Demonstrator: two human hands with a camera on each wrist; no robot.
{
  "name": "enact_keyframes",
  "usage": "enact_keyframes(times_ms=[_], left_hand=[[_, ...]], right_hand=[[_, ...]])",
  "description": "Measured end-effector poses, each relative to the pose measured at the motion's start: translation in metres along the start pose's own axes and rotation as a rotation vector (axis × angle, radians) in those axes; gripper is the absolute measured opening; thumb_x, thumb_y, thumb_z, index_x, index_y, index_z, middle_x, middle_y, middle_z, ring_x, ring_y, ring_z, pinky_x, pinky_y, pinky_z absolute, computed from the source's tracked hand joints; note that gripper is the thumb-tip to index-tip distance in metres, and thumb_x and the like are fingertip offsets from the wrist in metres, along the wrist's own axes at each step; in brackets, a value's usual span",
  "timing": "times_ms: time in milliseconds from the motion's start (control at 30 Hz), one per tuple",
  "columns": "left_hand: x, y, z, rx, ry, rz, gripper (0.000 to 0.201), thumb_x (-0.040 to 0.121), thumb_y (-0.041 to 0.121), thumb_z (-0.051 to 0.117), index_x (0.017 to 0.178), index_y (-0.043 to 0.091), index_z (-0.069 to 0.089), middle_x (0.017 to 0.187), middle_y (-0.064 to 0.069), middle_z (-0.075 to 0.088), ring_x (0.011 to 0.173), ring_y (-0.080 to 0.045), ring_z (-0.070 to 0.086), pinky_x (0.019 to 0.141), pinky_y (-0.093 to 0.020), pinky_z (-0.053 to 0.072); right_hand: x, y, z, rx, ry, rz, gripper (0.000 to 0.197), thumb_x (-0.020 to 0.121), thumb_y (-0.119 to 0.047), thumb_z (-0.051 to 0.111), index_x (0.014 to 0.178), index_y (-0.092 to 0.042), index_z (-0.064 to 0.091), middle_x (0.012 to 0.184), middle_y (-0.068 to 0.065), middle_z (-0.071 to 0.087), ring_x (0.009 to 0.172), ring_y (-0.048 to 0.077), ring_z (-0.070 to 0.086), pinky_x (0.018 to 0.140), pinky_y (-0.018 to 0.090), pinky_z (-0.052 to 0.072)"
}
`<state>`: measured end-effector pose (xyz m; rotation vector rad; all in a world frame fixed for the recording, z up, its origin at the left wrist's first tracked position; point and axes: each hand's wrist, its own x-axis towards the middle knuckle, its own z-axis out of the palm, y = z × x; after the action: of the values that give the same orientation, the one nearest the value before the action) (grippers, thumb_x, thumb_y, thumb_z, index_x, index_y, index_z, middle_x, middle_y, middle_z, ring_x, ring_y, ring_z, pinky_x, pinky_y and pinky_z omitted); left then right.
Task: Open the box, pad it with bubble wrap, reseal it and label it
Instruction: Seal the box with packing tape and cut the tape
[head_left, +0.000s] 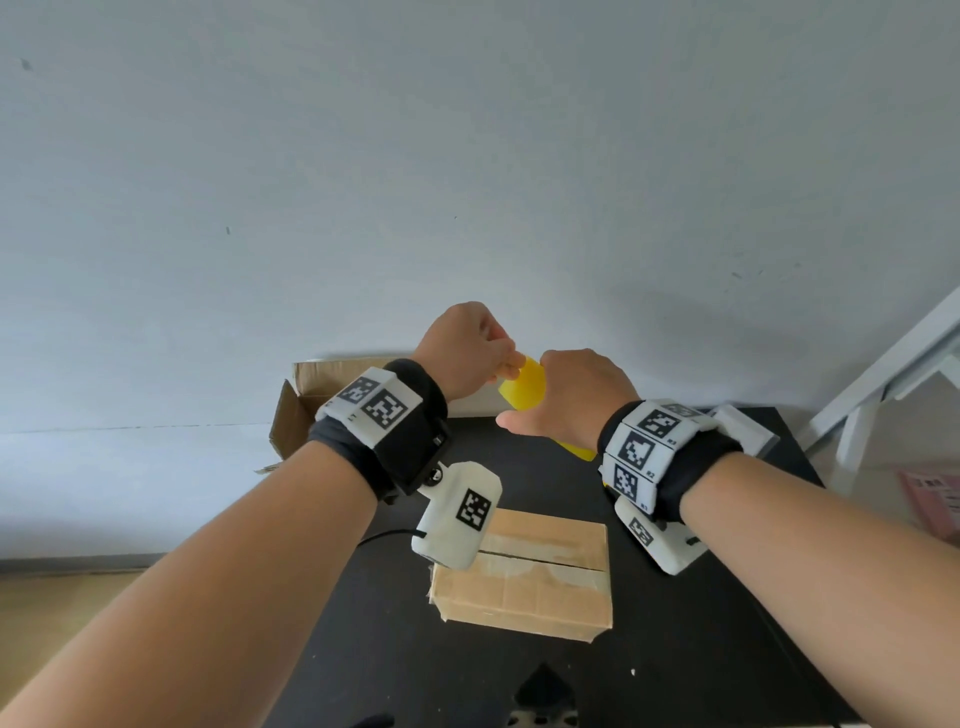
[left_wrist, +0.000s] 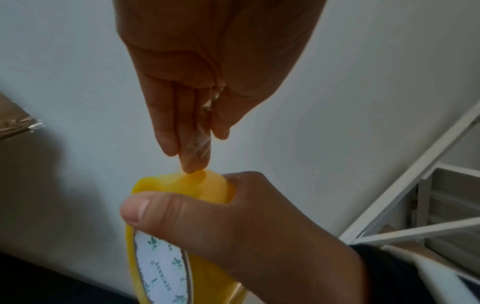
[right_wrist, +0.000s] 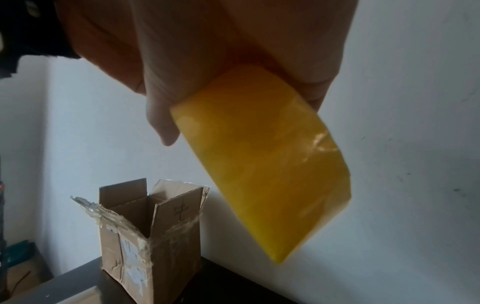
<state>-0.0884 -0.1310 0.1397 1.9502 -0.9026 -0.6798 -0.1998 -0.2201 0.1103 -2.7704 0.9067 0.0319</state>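
A black table (head_left: 675, 649) fills the lower centre of the head view, set against a plain pale wall (head_left: 467, 156). A closed cardboard box (head_left: 524, 577) lies on it at lower centre; an open cardboard box (right_wrist: 150, 232) stands at the table's far left edge. A white frame (head_left: 893, 374) leans at right. Above the table, the right hand (head_left: 574, 397) grips a yellow tape roll (head_left: 524, 387), while the left hand (head_left: 467, 348) pinches its loose end.

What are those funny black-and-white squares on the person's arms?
Each bare forearm wears a black wrist wrap carrying white blocks printed with black-and-white square codes. A white camera pod with another code hangs under each wrist, and a thin black cable trails from the left one.
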Motion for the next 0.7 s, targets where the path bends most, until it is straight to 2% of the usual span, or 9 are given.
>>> enact_keyframes(times_ms=[267,367,433,533,567,633,700], left_hand=[[0.004,0.000,0.003,0.135,0.037,0.085,0.017,0.090,0.015,0.061,0.076,0.016,0.052,0.083,-0.003,0.073,0.087,-0.020,0.069,0.085,-0.045,0.056],[0.002,0.005,0.004,0.150,0.001,0.117,0.015,0.091,0.014,0.061,0.078,0.015,0.052,0.080,0.002,0.073,0.084,-0.015,0.070,0.084,-0.042,0.056],[0.000,0.009,0.002,0.120,-0.031,0.113,0.015,0.092,0.013,0.059,0.079,0.013,0.052,0.082,0.000,0.074,0.084,-0.015,0.071,0.085,-0.041,0.057],[0.001,0.014,-0.008,-0.046,-0.081,0.014,0.012,0.095,0.008,0.054,0.083,0.007,0.050,0.091,-0.011,0.074,0.084,-0.021,0.072,0.082,-0.037,0.059],[0.002,0.015,-0.012,-0.085,-0.090,-0.018,0.011,0.096,0.007,0.052,0.085,0.006,0.050,0.094,-0.015,0.074,0.082,-0.022,0.072,0.079,-0.034,0.059],[0.003,0.016,-0.020,-0.090,-0.085,-0.045,0.012,0.096,0.004,0.052,0.084,0.005,0.049,0.096,-0.020,0.072,0.076,-0.024,0.070,0.072,-0.031,0.058],[0.004,0.015,-0.025,-0.055,-0.072,-0.048,0.015,0.095,0.002,0.052,0.081,0.005,0.048,0.095,-0.023,0.071,0.075,-0.028,0.068,0.070,-0.032,0.058]], right_hand=[[0.000,-0.002,-0.002,0.040,0.026,0.044,0.057,0.068,-0.068,0.064,0.090,-0.018,0.049,0.086,-0.002,0.055,0.080,0.021,0.055,0.070,0.029,0.041],[0.003,0.000,0.001,0.072,0.023,0.074,0.059,0.066,-0.070,0.064,0.090,-0.019,0.048,0.087,-0.002,0.055,0.081,0.020,0.054,0.069,0.030,0.041],[0.005,0.003,0.004,0.090,0.014,0.088,0.061,0.064,-0.073,0.062,0.089,-0.019,0.048,0.087,-0.003,0.055,0.081,0.020,0.054,0.069,0.030,0.041],[0.009,0.009,0.010,0.168,-0.030,0.052,0.063,0.063,-0.076,0.062,0.090,-0.020,0.051,0.084,-0.006,0.056,0.081,0.017,0.056,0.069,0.031,0.044],[0.010,0.012,0.012,0.246,-0.061,0.033,0.064,0.062,-0.075,0.064,0.095,-0.020,0.054,0.088,-0.007,0.059,0.084,0.016,0.058,0.072,0.031,0.047],[0.010,0.020,0.018,0.380,-0.141,0.020,0.079,0.063,-0.071,0.068,0.121,-0.019,0.053,0.110,-0.004,0.063,0.099,0.016,0.059,0.086,0.033,0.049],[0.005,0.030,0.024,0.355,-0.228,0.024,0.104,0.063,-0.068,0.071,0.145,-0.015,0.032,0.131,-0.001,0.054,0.117,0.018,0.054,0.098,0.035,0.045]])
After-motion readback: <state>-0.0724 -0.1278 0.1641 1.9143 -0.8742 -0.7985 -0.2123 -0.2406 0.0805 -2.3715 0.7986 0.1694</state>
